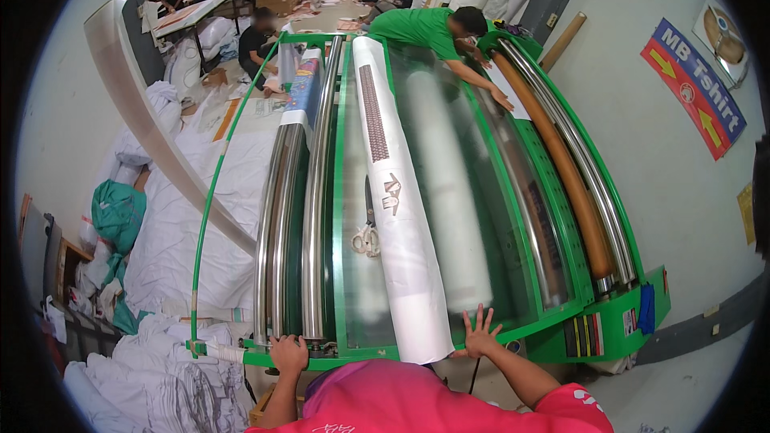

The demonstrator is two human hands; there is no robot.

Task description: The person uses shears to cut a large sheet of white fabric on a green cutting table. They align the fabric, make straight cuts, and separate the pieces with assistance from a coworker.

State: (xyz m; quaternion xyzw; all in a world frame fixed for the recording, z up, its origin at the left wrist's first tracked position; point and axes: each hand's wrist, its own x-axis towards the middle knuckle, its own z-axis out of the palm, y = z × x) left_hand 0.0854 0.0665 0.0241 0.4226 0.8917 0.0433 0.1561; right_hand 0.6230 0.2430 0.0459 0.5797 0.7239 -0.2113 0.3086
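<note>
My left hand (289,353) rests on the near edge of the green frame (337,363), by the ends of the shiny metal rollers (317,273); its fingers lie over the rim, holding nothing. Fingers spread wide, my right hand (481,335) presses on the near end of the see-through panel (513,305). Between my hands lies a long white roll (413,273) with dark printed patterns, running lengthwise over the panel. Beside it are scissors (366,240), their blades pointing away from me. Beneath the panel a pale roll (453,192) shows.
A person in green (425,32) leans over the far end, one hand near white sheet material (509,84). Another person (255,48) crouches at far left. A brown roller (573,184) runs along the right. White cloth (168,369) heaps at left, below a curved pale strip (152,112).
</note>
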